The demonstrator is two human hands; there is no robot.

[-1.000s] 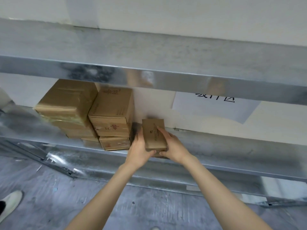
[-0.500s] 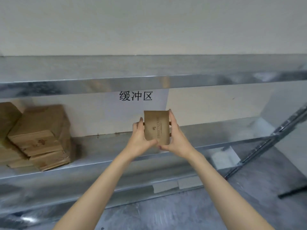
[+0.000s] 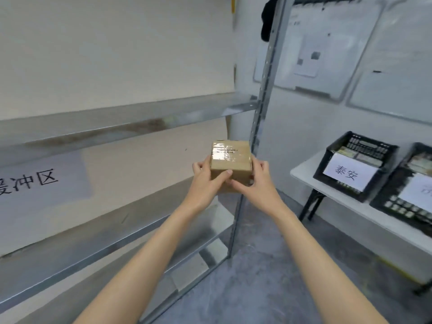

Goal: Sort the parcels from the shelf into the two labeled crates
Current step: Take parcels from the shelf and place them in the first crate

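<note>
— Brown cardboard, taped over the top: what is holding that small parcel (image 3: 230,161)?

— Both hands are holding it up in the air, in front of the metal shelf (image 3: 131,118) and close to its upright post (image 3: 261,108). The left hand (image 3: 205,181) is cupping the left side, with its thumb lying across the front face. The right hand (image 3: 257,181) is cupping the right side, with its thumb reaching under the front lower edge. Each grip is pressing in on the parcel, so it is being pinched between the two palms.

— Is the parcel sitting level?

— It is tilting a little toward the camera, so the shiny tape on top is showing. Some print is lying under the tape, but it is too blurred to read.

— Where are the crates?

— Two black crates are standing side by side on a white bench (image 3: 304,174) at the right, well apart from the parcel. The nearer-left crate (image 3: 364,146) is wearing a white paper label (image 3: 349,175) with two characters on its front. The right crate (image 3: 406,202) is also carrying a white label, but the picture edge is cutting it off. Both are holding items, though I cannot tell what they are.

— Anything else showing?

— A paper sign (image 3: 35,183) with large characters is hanging on the wall behind the shelf, at the left.
</note>
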